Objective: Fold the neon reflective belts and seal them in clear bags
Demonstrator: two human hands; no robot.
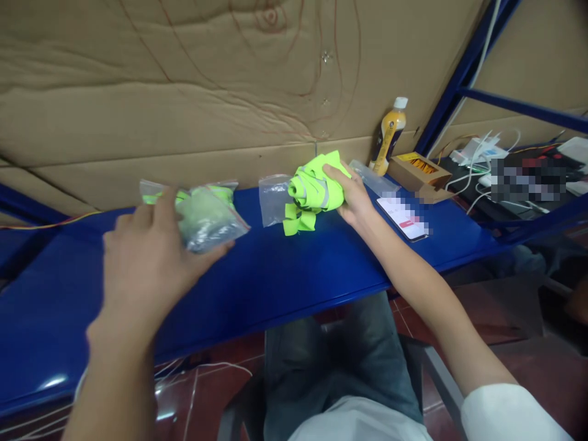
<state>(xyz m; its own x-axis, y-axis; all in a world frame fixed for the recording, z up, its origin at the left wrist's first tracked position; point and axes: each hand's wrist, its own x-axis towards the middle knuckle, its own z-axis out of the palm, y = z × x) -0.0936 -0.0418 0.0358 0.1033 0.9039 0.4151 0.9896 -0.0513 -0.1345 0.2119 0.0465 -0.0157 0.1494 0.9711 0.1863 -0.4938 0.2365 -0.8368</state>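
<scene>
My right hand (351, 190) grips a bundle of neon-yellow reflective straps (319, 184) with grey stripes, held just above the blue table. Loose loops of the strap hang from its lower left. Behind the bundle lies a clear plastic bag (272, 202), partly covered by it. On the left, my left hand (151, 257) is at a clear zip bag (209, 217) with neon-yellow material inside. Its thumb and fingers are spread apart near the bag's left and front sides, and the fingers hide part of it. Whether they touch the bag is unclear.
The blue table (257, 275) runs along a cardboard wall (184, 122). To the right are a phone (402, 217), a yellow drink bottle (389, 138), another clear bag (374, 177) and an open cardboard box (420, 171). Cables (473, 165) and electronics crowd the far right.
</scene>
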